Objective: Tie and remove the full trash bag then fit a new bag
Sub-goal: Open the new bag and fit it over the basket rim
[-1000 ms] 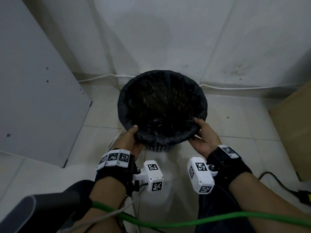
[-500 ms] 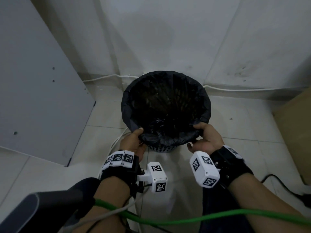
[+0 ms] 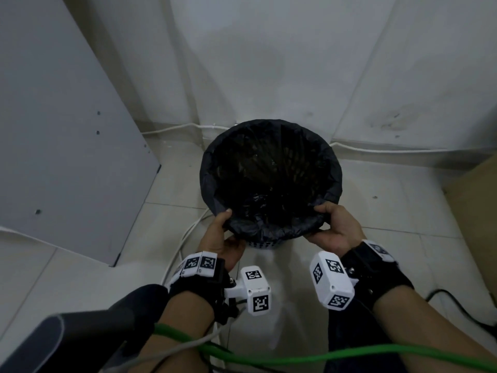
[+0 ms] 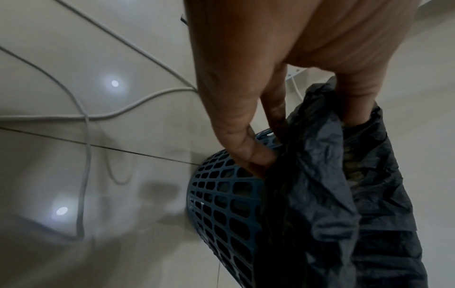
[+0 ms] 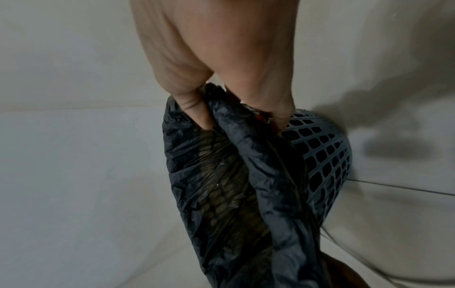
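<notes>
A black trash bag (image 3: 271, 184) lines a blue lattice bin (image 3: 265, 244) on the tiled floor, its edge folded over the rim. My left hand (image 3: 223, 232) grips the folded bag edge at the near left of the rim, thumb on top. In the left wrist view the fingers (image 4: 248, 152) curl under the bag (image 4: 320, 194) against the bin (image 4: 221, 204). My right hand (image 3: 333, 227) pinches the bag edge at the near right. In the right wrist view the thumb and fingers (image 5: 194, 111) hold bunched bag plastic (image 5: 246, 175) beside the bin (image 5: 320, 155).
The bin stands close to a white wall. A grey panel (image 3: 67, 130) leans at the left, a brown box (image 3: 478, 205) sits at the right. White cables (image 3: 185, 238) and a black cable (image 3: 457, 305) lie on the floor. A green cable (image 3: 322, 359) crosses near my arms.
Both hands have tightened on the bag's near edge, the right thumb now over the rim. The view has shifted slightly, with the bin a little lower and to the right.
</notes>
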